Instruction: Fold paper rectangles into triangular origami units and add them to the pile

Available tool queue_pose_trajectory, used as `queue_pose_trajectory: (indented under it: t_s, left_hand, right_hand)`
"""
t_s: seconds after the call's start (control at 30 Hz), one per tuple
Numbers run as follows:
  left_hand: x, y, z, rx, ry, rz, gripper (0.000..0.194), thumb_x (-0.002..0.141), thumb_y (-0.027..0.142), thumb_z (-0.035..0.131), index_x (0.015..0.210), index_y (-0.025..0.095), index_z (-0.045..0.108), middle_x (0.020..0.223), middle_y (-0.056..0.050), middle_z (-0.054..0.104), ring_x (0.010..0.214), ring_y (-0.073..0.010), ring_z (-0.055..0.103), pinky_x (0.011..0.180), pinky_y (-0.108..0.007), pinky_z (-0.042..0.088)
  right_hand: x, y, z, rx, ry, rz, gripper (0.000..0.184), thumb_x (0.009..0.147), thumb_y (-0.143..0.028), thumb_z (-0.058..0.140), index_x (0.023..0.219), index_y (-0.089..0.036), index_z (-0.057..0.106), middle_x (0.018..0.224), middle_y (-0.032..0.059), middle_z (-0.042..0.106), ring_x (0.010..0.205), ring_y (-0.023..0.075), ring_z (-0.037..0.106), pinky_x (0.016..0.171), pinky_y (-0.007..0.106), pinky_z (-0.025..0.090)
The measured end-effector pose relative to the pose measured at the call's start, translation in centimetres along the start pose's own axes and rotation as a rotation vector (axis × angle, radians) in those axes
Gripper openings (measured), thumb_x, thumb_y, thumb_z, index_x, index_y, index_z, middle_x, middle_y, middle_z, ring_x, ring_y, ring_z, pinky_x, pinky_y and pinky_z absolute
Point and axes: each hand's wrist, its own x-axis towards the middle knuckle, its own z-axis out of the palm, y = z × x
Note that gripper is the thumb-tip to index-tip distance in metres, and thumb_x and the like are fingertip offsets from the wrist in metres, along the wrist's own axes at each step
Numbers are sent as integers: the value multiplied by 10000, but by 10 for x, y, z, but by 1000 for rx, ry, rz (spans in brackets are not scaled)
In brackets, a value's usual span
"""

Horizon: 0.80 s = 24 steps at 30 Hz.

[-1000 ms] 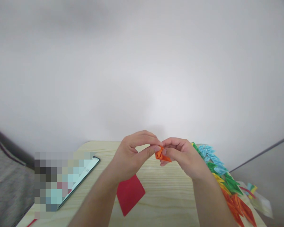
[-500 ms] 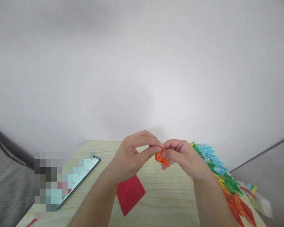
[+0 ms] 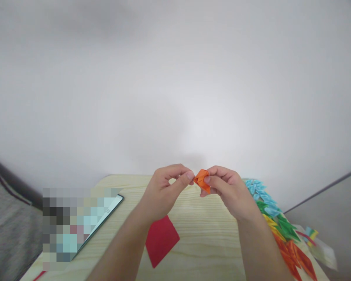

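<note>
The folded orange paper (image 3: 201, 175) is up in the air over the pale wooden table (image 3: 206, 242), between the two hands; the right hand (image 3: 232, 191) holds it in a pinch, thumb on the near face and a fingertip showing below; the left hand (image 3: 165, 191) is narrow, thumb and fingertips drawn together at the paper's left tip, though I cannot tell whether that tip is caught between them; handling it well, I judge, calls for the right pinch to act as a firm clamp close to the layers, so that they don't slip, while the left works lightly on the tip alone; short, even presses should serve better than pulling, since a thin point probably creases or tears easily; line up edges before pressing; mind the forearms too, as the left one partly covers the red paper (image 3: 162, 242) and the right one lies beside the folded coloured pieces (image 3: 288, 226), which a careless sweep could disturb.
</note>
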Motion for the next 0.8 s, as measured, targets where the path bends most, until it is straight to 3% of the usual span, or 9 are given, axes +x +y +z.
queue_pose_trajectory:
  t_s: [0.47, 0.8]
  left_hand:
    - [-3, 2, 6, 240, 37, 117, 183, 1015, 279, 602, 927, 214, 749, 870, 3, 722, 831, -148, 632, 789, -297, 469]
    - [-4, 0, 12, 493, 54, 236, 184, 1026, 243, 549, 933, 215, 706, 876, -32, 709, 852, -185, 628, 799, -342, 463]
  right_hand:
    - [4, 1, 7, -161, 129, -15, 118, 887, -292, 711, 854, -182, 736, 732, -3, 714, 672, 135, 618, 673, 273, 514]
    - [3, 8, 16, -521, 282, -114, 231, 906, -324, 660, 707, -208, 636, 698, -12, 670, 658, 155, 587, 618, 280, 438]
